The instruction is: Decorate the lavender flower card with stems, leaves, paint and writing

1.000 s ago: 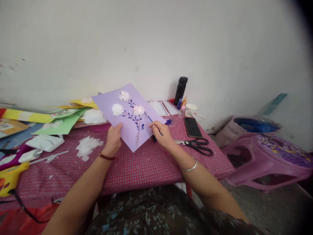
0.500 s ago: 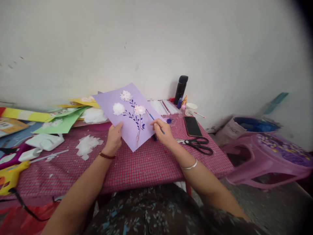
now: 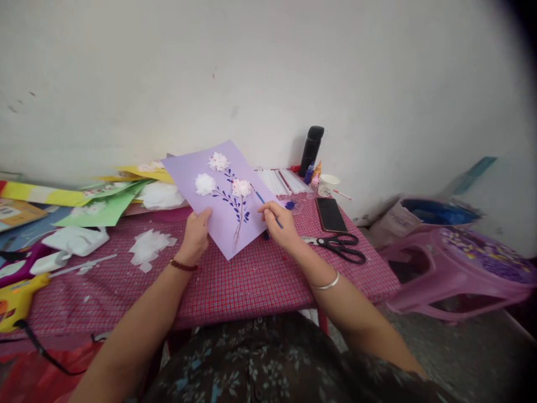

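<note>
A sheet of purple paper (image 3: 226,238) is held tilted above the table, gripped at its lower left edge by my left hand (image 3: 196,235). On it are three white paper flowers (image 3: 205,184), dark blue painted leaves and a thin brownish stem. Two of the flowers carry small reddish specks. My right hand (image 3: 277,222) is closed round a blue paintbrush (image 3: 263,200), at the sheet's right side. The brush tip points up and left, close to the right-hand flower (image 3: 241,187); whether it touches I cannot tell.
Black-handled scissors (image 3: 342,246) and a phone (image 3: 331,214) lie at the right. Behind them stand a black bottle (image 3: 311,150) and small paint bottles (image 3: 309,173). White paper pieces (image 3: 150,248), a yellow glue gun (image 3: 19,299) and coloured sheets (image 3: 111,207) occupy the left. A pink stool (image 3: 419,268) stands beyond the table.
Both hands keep their grip on the paper and the brush, almost in the same place. The view has shifted very slightly.
</note>
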A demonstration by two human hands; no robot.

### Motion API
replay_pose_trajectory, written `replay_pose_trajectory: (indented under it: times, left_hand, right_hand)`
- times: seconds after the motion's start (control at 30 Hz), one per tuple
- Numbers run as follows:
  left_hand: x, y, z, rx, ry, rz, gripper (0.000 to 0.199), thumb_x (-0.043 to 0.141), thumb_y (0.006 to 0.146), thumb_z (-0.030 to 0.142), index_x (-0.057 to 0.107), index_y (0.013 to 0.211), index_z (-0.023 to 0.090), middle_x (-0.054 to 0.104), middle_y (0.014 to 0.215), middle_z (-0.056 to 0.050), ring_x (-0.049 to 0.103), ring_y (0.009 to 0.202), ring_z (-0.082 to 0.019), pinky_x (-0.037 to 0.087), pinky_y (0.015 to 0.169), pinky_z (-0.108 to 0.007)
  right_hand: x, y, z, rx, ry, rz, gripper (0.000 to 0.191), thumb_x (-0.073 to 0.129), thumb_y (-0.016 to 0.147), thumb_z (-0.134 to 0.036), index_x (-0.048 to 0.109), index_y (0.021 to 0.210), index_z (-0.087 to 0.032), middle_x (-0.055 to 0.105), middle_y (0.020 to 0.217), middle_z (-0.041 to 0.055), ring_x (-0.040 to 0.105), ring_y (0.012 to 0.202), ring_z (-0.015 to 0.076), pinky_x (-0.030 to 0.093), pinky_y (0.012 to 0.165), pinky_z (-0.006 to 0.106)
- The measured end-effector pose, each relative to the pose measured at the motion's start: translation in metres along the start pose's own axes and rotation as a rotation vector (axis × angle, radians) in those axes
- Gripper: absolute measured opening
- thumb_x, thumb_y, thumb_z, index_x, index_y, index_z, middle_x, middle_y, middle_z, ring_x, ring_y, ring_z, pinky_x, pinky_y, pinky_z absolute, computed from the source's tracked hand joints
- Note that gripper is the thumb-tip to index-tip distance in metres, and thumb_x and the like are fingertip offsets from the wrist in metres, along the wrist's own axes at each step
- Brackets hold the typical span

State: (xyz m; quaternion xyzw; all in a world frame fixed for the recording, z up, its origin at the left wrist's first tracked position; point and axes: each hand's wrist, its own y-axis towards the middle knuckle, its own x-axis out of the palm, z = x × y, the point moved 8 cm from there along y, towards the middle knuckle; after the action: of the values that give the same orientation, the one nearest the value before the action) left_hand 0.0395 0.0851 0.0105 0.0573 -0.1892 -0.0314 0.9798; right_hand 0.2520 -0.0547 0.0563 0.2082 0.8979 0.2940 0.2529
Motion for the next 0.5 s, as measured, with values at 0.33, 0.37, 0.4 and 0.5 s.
replay_pose_trajectory:
  times: [0.33, 0.37, 0.4, 0.5]
  left_hand:
    - [0.004, -0.002, 0.0, -0.013, -0.014, -0.04, 0.026, 0.076, 0.079, 0.02, 0.074, 0.105, 0.015, 0.08, 0.113, -0.013, 0.076, 0.106, -0.03, 0.06, 0.103, -0.048]
    - [0.004, -0.001, 0.0, -0.01, -0.009, -0.046, 0.027, 0.077, 0.079, 0.021, 0.073, 0.105, 0.015, 0.08, 0.113, -0.013, 0.076, 0.108, -0.031, 0.06, 0.104, -0.048]
    - [0.004, -0.001, 0.0, -0.01, -0.009, -0.049, 0.027, 0.077, 0.079, 0.021, 0.073, 0.106, 0.015, 0.08, 0.113, -0.013, 0.076, 0.109, -0.031, 0.06, 0.104, -0.048]
    - [0.002, -0.001, -0.002, -0.028, -0.023, -0.038, 0.027, 0.076, 0.079, 0.018, 0.073, 0.106, 0.015, 0.08, 0.113, -0.012, 0.076, 0.108, -0.03, 0.061, 0.103, -0.046]
  right_hand:
    - [0.014, -0.006, -0.015, -0.035, 0.007, -0.095, 0.024, 0.045, 0.097, -0.024, 0.069, 0.097, -0.022, 0.068, 0.08, 0.001, 0.062, 0.072, 0.0164, 0.046, 0.072, 0.029]
    - [0.009, -0.004, -0.011, -0.02, 0.009, -0.063, 0.024, 0.045, 0.098, -0.025, 0.069, 0.097, -0.022, 0.068, 0.079, 0.001, 0.062, 0.072, 0.0167, 0.046, 0.072, 0.03]
    - [0.005, -0.003, -0.008, -0.004, 0.01, -0.034, 0.024, 0.045, 0.098, -0.026, 0.069, 0.097, -0.022, 0.068, 0.078, 0.0009, 0.062, 0.072, 0.0169, 0.046, 0.072, 0.03]
    - [0.001, -0.001, -0.002, 0.026, 0.003, -0.004, 0.024, 0.045, 0.098, -0.026, 0.068, 0.096, -0.022, 0.067, 0.077, 0.0008, 0.062, 0.072, 0.0171, 0.046, 0.072, 0.03]
